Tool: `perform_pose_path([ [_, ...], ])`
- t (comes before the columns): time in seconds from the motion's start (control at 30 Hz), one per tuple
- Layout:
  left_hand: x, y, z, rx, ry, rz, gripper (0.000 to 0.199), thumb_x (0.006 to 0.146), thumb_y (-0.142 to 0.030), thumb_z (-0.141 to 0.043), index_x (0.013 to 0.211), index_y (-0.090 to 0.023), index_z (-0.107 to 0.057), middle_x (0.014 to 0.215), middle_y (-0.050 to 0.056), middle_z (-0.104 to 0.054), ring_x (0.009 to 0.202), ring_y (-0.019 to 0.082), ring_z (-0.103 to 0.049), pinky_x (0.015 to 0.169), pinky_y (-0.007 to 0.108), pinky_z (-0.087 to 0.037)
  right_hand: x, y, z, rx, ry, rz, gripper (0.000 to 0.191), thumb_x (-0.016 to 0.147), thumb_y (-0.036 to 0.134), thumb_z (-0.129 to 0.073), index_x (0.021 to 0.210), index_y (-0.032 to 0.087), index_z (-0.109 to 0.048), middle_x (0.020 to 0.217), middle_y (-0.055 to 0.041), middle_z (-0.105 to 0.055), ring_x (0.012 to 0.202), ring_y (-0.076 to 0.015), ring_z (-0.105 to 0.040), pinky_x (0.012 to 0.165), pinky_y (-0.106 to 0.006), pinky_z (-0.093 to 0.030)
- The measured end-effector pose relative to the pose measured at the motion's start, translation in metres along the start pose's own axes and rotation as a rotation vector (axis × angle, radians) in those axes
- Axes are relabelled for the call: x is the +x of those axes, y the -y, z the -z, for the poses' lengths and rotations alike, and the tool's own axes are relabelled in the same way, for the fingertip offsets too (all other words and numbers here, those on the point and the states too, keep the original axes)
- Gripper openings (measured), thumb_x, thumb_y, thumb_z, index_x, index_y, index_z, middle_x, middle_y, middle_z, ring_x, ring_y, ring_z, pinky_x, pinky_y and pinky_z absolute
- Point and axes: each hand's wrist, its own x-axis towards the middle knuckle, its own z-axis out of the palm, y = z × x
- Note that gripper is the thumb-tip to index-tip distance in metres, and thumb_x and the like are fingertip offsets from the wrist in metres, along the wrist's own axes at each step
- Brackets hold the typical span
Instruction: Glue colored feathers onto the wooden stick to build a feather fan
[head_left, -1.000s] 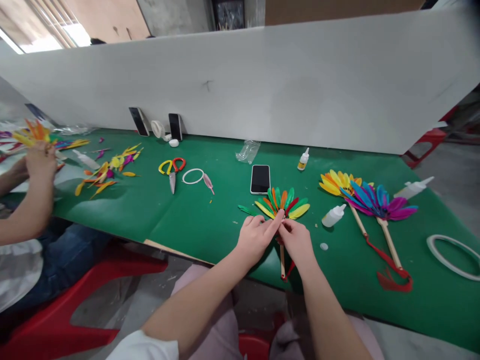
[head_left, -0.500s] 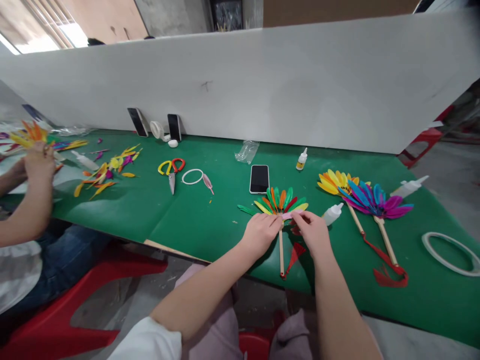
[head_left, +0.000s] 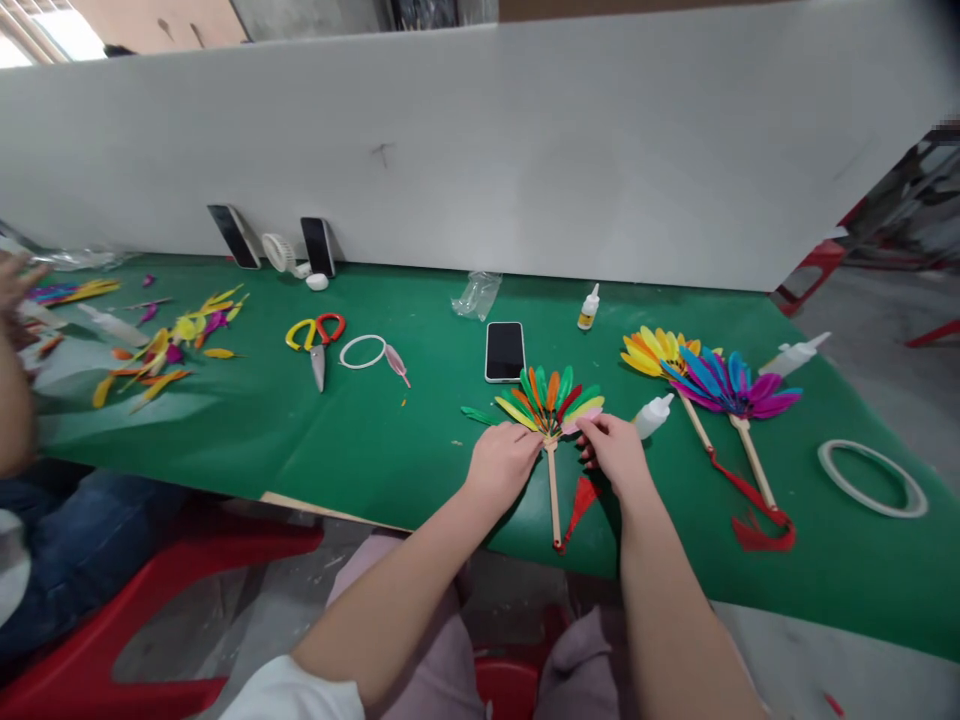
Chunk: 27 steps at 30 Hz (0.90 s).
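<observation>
A fan of green, orange, yellow and red feathers (head_left: 551, 395) lies on the green table in front of me, its wooden handle (head_left: 555, 497) pointing toward me with a red tassel (head_left: 582, 507) beside it. My left hand (head_left: 505, 462) has its fingers closed on the fan's left side, near the base of the feathers. Between the thumb and fingers of my right hand (head_left: 613, 447) is a pink feather (head_left: 579, 421), held at the fan's right side. One loose green feather (head_left: 478, 415) lies left of the fan.
Behind the fan lies a phone (head_left: 505, 352). Glue bottles (head_left: 652, 415) and two finished-looking fans (head_left: 739, 390) are to the right, near a tape ring (head_left: 872, 478). Scissors (head_left: 318, 350) and loose feathers (head_left: 161, 352) lie left, where another person's arm (head_left: 13, 370) shows.
The pink feather has shifted from lying across the fan's base to angling along its right side, with my right hand. The view has turned slightly right, and the other person's hands have moved.
</observation>
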Motion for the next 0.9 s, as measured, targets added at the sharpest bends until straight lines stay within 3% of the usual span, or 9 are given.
perform_pose_path([
  [0.27, -0.001, -0.012, -0.003, 0.045, 0.146, -0.035, 0.029, 0.087, -0.029, -0.032, 0.091, -0.02, -0.059, 0.072, 0.004, -0.052, 0.07, 0.016, -0.047, 0.062, 0.028, -0.037, 0.006, -0.007, -0.001, -0.113, -0.056, 0.031, 0.025, 0.07, 0.041, -0.049, 0.069, 0.017, -0.052, 0.054, 0.0015, -0.054, 0.038, -0.0094, -0.048, 0.03, -0.019, -0.036],
  [0.57, 0.001, -0.017, 0.002, 0.051, 0.196, -0.062, 0.029, 0.085, -0.028, -0.035, 0.11, -0.019, -0.049, 0.078, 0.005, -0.051, 0.078, 0.018, -0.046, 0.067, 0.031, -0.039, 0.009, -0.006, -0.001, -0.267, -0.092, 0.062, 0.026, 0.071, 0.042, -0.045, 0.069, 0.018, -0.055, 0.051, 0.0012, -0.054, 0.036, -0.0116, -0.049, 0.032, -0.022, -0.036],
  [0.9, 0.001, -0.017, 0.0, 0.04, 0.207, -0.065, 0.029, 0.086, -0.027, -0.033, 0.108, -0.018, -0.05, 0.079, 0.006, -0.051, 0.077, 0.018, -0.047, 0.069, 0.032, -0.039, 0.009, -0.008, -0.001, -0.403, -0.165, 0.126, 0.029, 0.073, 0.045, -0.044, 0.071, 0.019, -0.058, 0.053, 0.0004, -0.057, 0.043, -0.0125, -0.05, 0.047, -0.025, -0.038],
])
